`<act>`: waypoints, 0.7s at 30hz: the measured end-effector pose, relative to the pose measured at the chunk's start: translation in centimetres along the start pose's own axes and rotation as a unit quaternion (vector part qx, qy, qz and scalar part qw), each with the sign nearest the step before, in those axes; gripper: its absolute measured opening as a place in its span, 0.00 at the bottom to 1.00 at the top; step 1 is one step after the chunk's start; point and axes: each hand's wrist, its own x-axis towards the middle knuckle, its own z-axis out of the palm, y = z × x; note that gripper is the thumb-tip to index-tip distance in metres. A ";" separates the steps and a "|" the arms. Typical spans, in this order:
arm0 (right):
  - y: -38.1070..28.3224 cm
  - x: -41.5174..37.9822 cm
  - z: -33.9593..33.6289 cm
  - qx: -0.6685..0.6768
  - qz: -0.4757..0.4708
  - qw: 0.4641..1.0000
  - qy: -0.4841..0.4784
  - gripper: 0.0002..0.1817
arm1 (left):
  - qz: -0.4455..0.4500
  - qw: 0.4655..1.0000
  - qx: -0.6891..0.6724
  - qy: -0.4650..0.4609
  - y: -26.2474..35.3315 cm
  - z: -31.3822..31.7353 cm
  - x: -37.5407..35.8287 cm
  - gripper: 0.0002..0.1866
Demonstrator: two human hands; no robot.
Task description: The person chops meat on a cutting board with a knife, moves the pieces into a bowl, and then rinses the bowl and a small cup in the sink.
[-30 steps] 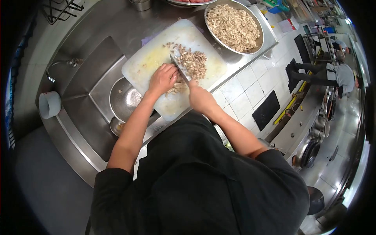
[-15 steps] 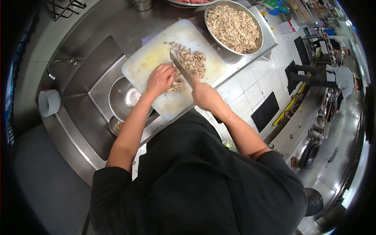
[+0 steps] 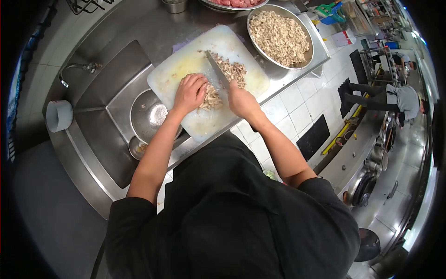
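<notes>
On the white cutting board (image 3: 204, 126), my right hand (image 3: 242, 101) is closed around the handle of a kitchen knife (image 3: 218, 69), its blade pointing away to the upper left. The blade lies along the left edge of a heap of finely chopped brownish food (image 3: 235, 72). Curled and pressed together, the fingers of my left hand (image 3: 189, 93) rest on larger pale brown food pieces (image 3: 212, 99), which look like sliced mushrooms. A strip of bare board shows between these pieces and the blade.
A large steel bowl (image 3: 310, 59) of similar pale brown pieces stands beyond the board, near a bowl of raw pink meat (image 3: 236, 3). To the left is a sink (image 3: 107, 88) with a steel pan (image 3: 144, 116) in it. A person in grey (image 3: 404, 100) stands at the far right.
The knife and my right hand have shifted away from my left fingertips, up toward the chopped heap. A gap has opened between the blade and the larger pieces. My left hand stays in place.
</notes>
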 end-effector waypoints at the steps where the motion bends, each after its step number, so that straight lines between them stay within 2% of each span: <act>1: -0.5 -0.4 -0.8 -0.005 -0.001 1.000 -0.019 0.13 | -0.014 1.000 -0.025 -0.007 -0.2 0.1 -0.1 0.08; 4: -2.2 -3.1 -1.9 -0.006 0.004 0.998 -0.056 0.13 | -0.007 0.999 -0.041 -0.031 -0.7 0.4 -0.1 0.08; 8: -2.4 -3.1 1.6 -0.022 0.016 0.997 -0.079 0.12 | -0.002 0.998 -0.024 -0.062 -1.0 0.5 -0.2 0.08; 11: -1.6 1.7 5.1 0.020 -0.053 0.998 0.024 0.12 | -0.024 0.997 -0.023 -0.076 -0.8 0.8 -0.5 0.08; 14: 0.7 3.6 3.9 0.026 -0.072 0.997 0.002 0.12 | 0.000 0.997 -0.052 -0.056 -1.4 0.5 0.0 0.08; 15: 1.0 3.0 2.9 0.023 -0.057 0.998 -0.016 0.13 | -0.019 0.996 -0.053 -0.066 -1.5 0.3 0.0 0.09; 17: 2.0 1.4 2.3 0.023 -0.034 0.999 0.004 0.13 | -0.043 0.994 -0.056 -0.080 -1.6 -0.1 -0.5 0.11; 19: 2.4 0.5 2.1 0.021 -0.006 1.000 0.022 0.14 | -0.008 0.995 0.056 -0.087 -1.4 -1.0 -0.3 0.29; 20: 2.4 0.3 2.0 0.029 0.015 0.999 0.013 0.15 | -0.007 0.995 0.054 -0.088 -0.9 -1.3 -0.3 0.29; 21: 2.4 0.1 2.0 0.037 0.035 0.999 0.003 0.16 | -0.007 0.985 0.107 -0.134 0.0 -1.9 -0.4 0.40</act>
